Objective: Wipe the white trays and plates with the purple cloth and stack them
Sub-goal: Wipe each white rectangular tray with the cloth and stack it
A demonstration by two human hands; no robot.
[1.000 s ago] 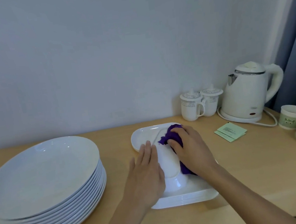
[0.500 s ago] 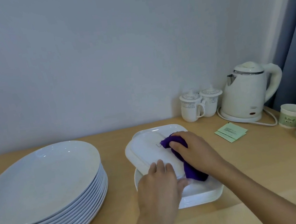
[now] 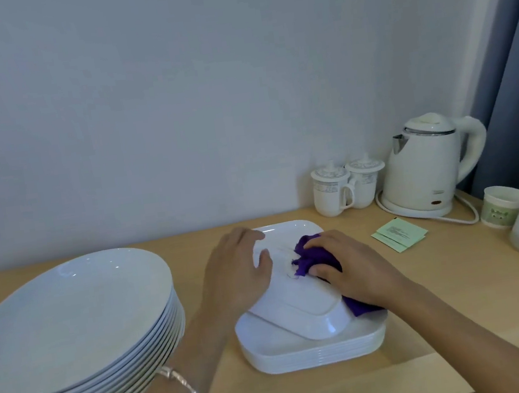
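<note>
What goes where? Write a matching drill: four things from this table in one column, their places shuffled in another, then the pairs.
Things
1 purple cloth
2 round plates
3 kettle
4 tilted tray

Places
a at the back, right of the lidded mugs
b held by the left hand, atop the tray stack
c gripped by the right hand
d stacked at the left

Pairs: 1-c, 2-d, 3-a, 4-b
</note>
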